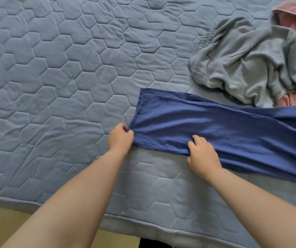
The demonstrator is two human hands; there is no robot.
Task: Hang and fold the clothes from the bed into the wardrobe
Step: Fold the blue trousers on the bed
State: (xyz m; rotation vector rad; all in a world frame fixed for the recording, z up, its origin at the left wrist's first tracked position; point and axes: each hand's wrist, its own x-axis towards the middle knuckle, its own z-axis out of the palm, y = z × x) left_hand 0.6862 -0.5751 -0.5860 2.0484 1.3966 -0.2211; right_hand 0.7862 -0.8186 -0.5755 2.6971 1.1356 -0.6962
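Head view: folding in hand, left hand (pixel 120 137) pinching the hem of the blue trousers (pixel 220 125), right hand (pixel 203 155) gripping their near edge; next, probably doubling them over.

Home bedroom: bed (pixel 54 86) with blue quilted cover, loose clothes (pixel 247 59) piled on it, floor (pixel 4 221) alongside.

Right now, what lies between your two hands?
In the head view, just the near edge of the blue garment, running from left hand to right hand.
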